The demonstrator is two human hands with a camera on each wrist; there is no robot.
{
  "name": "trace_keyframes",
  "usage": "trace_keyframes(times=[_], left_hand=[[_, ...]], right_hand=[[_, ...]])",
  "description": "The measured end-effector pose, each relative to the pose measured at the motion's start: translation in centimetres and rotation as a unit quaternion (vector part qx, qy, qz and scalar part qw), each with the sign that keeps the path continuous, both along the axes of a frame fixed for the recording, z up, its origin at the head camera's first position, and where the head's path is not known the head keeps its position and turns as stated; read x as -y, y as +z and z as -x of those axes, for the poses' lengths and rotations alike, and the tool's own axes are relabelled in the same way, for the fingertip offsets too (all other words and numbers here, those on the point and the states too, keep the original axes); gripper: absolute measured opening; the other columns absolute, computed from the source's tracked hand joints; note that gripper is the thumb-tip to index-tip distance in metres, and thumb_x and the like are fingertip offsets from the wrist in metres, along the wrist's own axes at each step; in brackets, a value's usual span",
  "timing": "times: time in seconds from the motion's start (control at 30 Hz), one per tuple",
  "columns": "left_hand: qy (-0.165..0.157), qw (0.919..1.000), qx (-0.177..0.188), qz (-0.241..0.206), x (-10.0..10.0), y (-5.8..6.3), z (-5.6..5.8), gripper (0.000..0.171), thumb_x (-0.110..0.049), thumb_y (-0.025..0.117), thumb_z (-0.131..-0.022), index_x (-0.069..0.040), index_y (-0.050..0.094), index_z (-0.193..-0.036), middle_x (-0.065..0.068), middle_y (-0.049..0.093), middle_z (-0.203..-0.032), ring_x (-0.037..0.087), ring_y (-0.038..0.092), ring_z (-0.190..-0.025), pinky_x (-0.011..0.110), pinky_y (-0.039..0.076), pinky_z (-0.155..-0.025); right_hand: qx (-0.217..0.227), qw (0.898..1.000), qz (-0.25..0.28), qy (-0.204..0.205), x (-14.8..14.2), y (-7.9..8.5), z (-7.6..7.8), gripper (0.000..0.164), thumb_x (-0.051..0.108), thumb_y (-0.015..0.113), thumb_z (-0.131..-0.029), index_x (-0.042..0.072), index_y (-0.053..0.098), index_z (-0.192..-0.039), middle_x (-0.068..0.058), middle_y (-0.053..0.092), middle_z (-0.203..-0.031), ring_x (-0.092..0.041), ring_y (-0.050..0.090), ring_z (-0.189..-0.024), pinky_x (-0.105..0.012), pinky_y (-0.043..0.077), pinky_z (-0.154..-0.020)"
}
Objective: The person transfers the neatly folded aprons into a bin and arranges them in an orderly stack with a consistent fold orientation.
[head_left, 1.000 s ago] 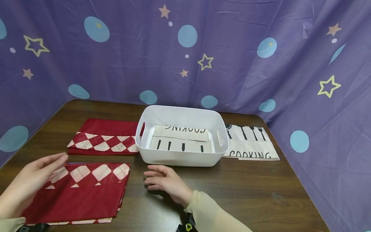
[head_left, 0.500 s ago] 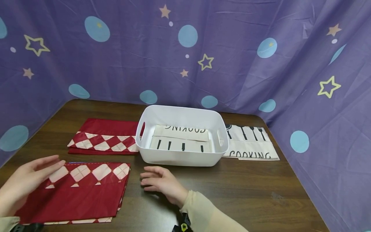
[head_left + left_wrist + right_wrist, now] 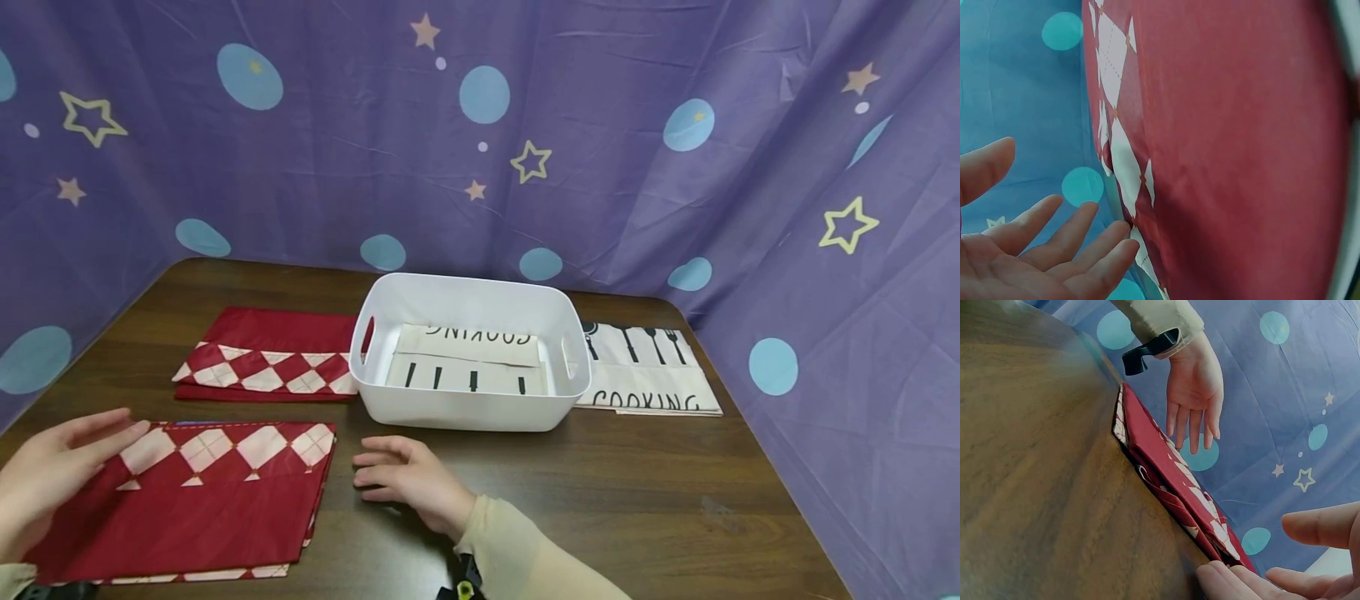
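Note:
A folded red cloth (image 3: pixel 202 517) with a band of white diamonds lies at the front left of the table. Above its left side hovers my left hand (image 3: pixel 63 475), its fingers extended and nothing in its grasp. In the left wrist view, the left hand (image 3: pixel 1054 256) has its palm turned up beside the diamond band. My right hand (image 3: pixel 416 483) is over the bare wood, a short way right of the cloth. Its fingers are loosely bent, with no object held. The right wrist view shows the folded cloth (image 3: pixel 1166 469) edge-on, with several layers.
Behind the hands stands a white plastic basket (image 3: pixel 457 414) with a folded "COOKING" cloth (image 3: pixel 472 350) inside. A second red diamond-pattern cloth (image 3: pixel 270 354) lies left of it, and another "COOKING" cloth (image 3: pixel 645 371) lies right. A purple curtain (image 3: pixel 600 125) hangs behind the wooden table (image 3: pixel 622 492).
My left hand has drifted left and slightly nearer over the red cloth. My right hand has shifted left and slightly nearer too. The cloths and basket stay put.

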State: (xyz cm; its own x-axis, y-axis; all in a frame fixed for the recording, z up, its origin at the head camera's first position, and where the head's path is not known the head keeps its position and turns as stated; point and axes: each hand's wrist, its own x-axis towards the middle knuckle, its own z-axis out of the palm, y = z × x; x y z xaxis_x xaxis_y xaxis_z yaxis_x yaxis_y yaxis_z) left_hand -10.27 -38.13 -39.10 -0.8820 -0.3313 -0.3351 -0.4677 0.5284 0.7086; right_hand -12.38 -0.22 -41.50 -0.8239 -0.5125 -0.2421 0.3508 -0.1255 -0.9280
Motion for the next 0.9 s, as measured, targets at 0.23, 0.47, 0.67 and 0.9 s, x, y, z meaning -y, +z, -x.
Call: trace_keyframes(times=[0.23, 0.47, 0.67, 0.9], left_hand=[[0.019, 0.9996, 0.016, 0.013, 0.3, -0.2, -0.1, 0.091, -0.054, 0.045, -0.099, 0.009, 0.007, -0.153, 0.042, 0.008, -0.154, 0.057, 0.016, -0.136, 0.068, 0.027, -0.103], [0.006, 0.9990, 0.008, 0.043, 1.3, -0.9, -0.2, 0.090, -0.053, 0.044, -0.100, 0.012, 0.010, -0.152, 0.042, 0.018, -0.151, 0.054, 0.027, -0.129, 0.039, 0.038, -0.084], [0.021, 0.9990, 0.018, 0.036, 1.7, -1.1, 0.1, 0.090, -0.052, 0.045, -0.100, 0.012, 0.008, -0.152, 0.042, 0.018, -0.151, 0.053, 0.031, -0.132, 0.053, 0.042, -0.096], [0.045, 0.9982, 0.035, 0.019, 1.7, -1.2, 0.4, 0.089, -0.051, 0.043, -0.100, 0.011, 0.004, -0.152, 0.041, 0.010, -0.153, 0.059, 0.016, -0.140, 0.070, 0.025, -0.108]], right_hand=[[0.002, 1.000, -0.004, 0.008, 0.3, -0.3, -0.1, 0.046, -0.003, 0.059, -0.093, -0.011, 0.048, -0.137, -0.025, 0.062, -0.127, -0.036, 0.067, -0.106, -0.043, 0.057, -0.092], [0.010, 1.000, 0.003, 0.006, 0.8, -0.5, -0.1, 0.045, -0.005, 0.058, -0.092, -0.011, 0.048, -0.136, -0.026, 0.062, -0.126, -0.039, 0.067, -0.106, -0.046, 0.057, -0.092], [0.010, 1.000, 0.011, 0.008, 1.2, -0.5, -0.2, 0.045, -0.004, 0.059, -0.092, -0.010, 0.049, -0.135, -0.025, 0.063, -0.125, -0.037, 0.068, -0.105, -0.045, 0.057, -0.092], [0.009, 1.000, 0.017, 0.013, 1.7, -0.5, -0.1, 0.046, -0.003, 0.059, -0.091, -0.011, 0.049, -0.135, -0.024, 0.063, -0.124, -0.032, 0.069, -0.103, -0.043, 0.057, -0.091]])
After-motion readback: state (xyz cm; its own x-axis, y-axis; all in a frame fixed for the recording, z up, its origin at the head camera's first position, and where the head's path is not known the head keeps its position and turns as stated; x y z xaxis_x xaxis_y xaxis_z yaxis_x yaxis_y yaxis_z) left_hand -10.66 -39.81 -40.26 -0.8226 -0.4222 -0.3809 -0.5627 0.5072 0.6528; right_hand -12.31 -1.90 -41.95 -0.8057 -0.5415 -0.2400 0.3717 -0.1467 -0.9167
